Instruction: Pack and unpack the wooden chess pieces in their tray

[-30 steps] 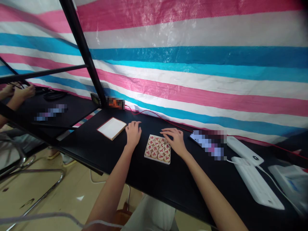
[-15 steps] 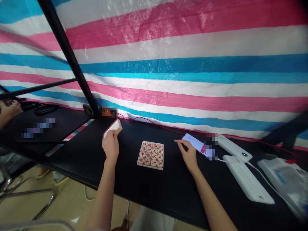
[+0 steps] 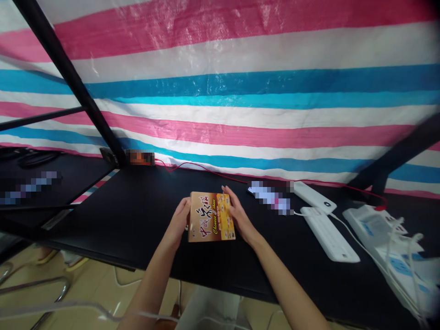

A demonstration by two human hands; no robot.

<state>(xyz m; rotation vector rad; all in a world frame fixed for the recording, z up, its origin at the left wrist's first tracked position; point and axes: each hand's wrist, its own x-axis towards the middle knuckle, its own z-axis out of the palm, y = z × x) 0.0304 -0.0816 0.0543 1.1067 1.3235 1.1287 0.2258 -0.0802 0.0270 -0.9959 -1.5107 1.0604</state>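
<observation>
A Chinese chess box (image 3: 211, 217) with a tan and yellow printed lid lies between my hands, over the black table. Its lid covers the spot where the tray of round pieces showed, so those pieces are hidden. My left hand (image 3: 179, 220) grips the box along its left side, thumb near the top left corner. On the opposite side, my right hand (image 3: 241, 220) holds the right edge, with some fingertips reaching past the far right corner. I cannot tell whether the lid is fully seated on the tray.
A phone (image 3: 270, 198) on a white cable lies right of the box, beside two white power banks (image 3: 330, 233). A white power strip (image 3: 381, 238) with plugs stands far right. A red cord (image 3: 220, 173) runs along the back; a black post (image 3: 68, 78) rises at left.
The lid, held tilted in my left hand at the left, has come right and over the tray of pieces. My right hand has moved left onto the box. The view has shifted slightly right.
</observation>
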